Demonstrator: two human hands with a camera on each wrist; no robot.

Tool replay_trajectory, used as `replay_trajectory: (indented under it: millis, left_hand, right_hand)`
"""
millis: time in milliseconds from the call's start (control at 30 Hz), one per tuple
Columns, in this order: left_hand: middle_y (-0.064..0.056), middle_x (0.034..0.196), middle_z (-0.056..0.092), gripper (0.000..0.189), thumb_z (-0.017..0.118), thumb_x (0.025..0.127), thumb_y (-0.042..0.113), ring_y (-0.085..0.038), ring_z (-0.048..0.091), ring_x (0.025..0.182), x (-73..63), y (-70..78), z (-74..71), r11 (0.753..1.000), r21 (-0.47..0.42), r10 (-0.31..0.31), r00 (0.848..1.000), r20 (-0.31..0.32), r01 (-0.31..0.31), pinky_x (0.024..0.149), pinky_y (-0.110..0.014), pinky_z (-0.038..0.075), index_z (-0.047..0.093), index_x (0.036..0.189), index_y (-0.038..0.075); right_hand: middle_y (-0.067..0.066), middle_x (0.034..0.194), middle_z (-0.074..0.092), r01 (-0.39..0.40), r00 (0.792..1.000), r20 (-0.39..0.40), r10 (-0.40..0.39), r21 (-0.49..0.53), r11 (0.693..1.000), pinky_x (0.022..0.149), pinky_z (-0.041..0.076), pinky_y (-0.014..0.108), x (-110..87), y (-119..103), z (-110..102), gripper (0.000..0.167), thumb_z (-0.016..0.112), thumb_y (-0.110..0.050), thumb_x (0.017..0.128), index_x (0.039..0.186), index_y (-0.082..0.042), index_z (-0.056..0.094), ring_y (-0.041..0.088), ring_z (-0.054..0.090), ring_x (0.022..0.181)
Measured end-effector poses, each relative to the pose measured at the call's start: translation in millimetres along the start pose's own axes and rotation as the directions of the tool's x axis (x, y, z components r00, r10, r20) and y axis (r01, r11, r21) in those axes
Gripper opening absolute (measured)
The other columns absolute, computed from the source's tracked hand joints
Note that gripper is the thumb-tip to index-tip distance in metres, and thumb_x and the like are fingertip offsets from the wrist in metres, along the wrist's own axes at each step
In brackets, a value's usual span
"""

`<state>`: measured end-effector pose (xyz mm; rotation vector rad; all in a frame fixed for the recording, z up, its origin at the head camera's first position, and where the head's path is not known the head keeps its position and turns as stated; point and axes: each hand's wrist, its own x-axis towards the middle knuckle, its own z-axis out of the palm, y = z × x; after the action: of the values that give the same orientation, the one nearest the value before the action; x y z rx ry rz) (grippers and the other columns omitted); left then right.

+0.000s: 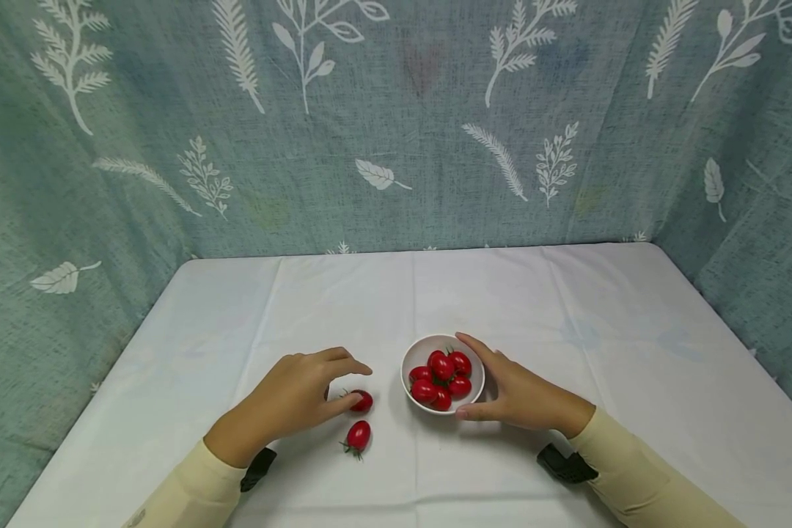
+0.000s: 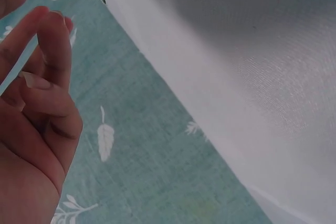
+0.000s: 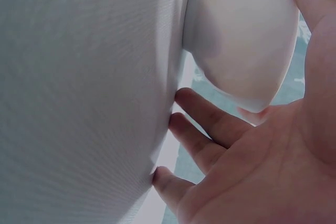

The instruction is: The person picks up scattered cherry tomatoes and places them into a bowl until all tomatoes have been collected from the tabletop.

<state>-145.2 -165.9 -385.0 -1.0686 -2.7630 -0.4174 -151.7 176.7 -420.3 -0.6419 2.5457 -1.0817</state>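
A small white bowl stands on the cloth with several red cherry tomatoes in it. My right hand holds the bowl from the right, index finger at the far rim and thumb at the near rim. In the right wrist view its other fingers touch the cloth below the bowl's side. Left of the bowl, my left hand hovers around a cherry tomato, fingers loosely bent and thumb partly covering it. Another cherry tomato with a green stem lies just nearer.
A white cloth with fold creases covers the table. Blue-green curtains with white leaf prints hang behind it and at both sides. A dark strap piece sits at the right wrist, and another at the left.
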Motion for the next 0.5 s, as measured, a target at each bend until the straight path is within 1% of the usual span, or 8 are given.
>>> replay_trajectory:
  millis: [233, 400, 500]
  left_hand:
    - [0.011, 0.105, 0.07, 0.03, 0.081, 0.083, 0.033, 0.008, 0.041, 0.053, -1.8, -0.9, 0.2, 0.999, 0.001, -0.034, 0.995, 0.09, 0.034, 0.056, -0.016, 0.041, 0.075, 0.111, 0.027]
    - [0.011, 0.106, 0.07, 0.031, 0.083, 0.081, 0.033, 0.007, 0.042, 0.054, -2.1, 0.1, 2.3, 0.999, 0.004, -0.052, 0.992, 0.116, 0.052, 0.057, -0.017, 0.041, 0.076, 0.11, 0.027]
    - [0.011, 0.106, 0.07, 0.031, 0.083, 0.08, 0.033, 0.007, 0.042, 0.054, -1.5, 1.2, 3.3, 0.998, 0.008, -0.06, 0.989, 0.133, 0.059, 0.057, -0.018, 0.041, 0.076, 0.11, 0.027]
  right_hand:
    - [0.008, 0.163, 0.031, 0.009, 1.0, -0.003, -0.009, -0.001, 1.0, 0.121, 0.01, 0.062, -0.5, -0.3, 0.7, 0.11, 0.083, -0.049, 0.078, 0.161, -0.023, 0.016, 0.037, 0.025, 0.152]
    - [0.009, 0.162, 0.033, 0.033, 0.999, -0.006, -0.033, 0.0, 0.999, 0.121, 0.01, 0.063, 1.1, 1.7, 2.2, 0.108, 0.082, -0.047, 0.079, 0.16, -0.021, 0.017, 0.037, 0.028, 0.15]
    - [0.008, 0.162, 0.033, 0.033, 0.999, -0.007, -0.033, 0.003, 0.999, 0.121, 0.01, 0.063, 1.3, 2.6, 2.6, 0.108, 0.082, -0.047, 0.079, 0.16, -0.022, 0.017, 0.036, 0.028, 0.151]
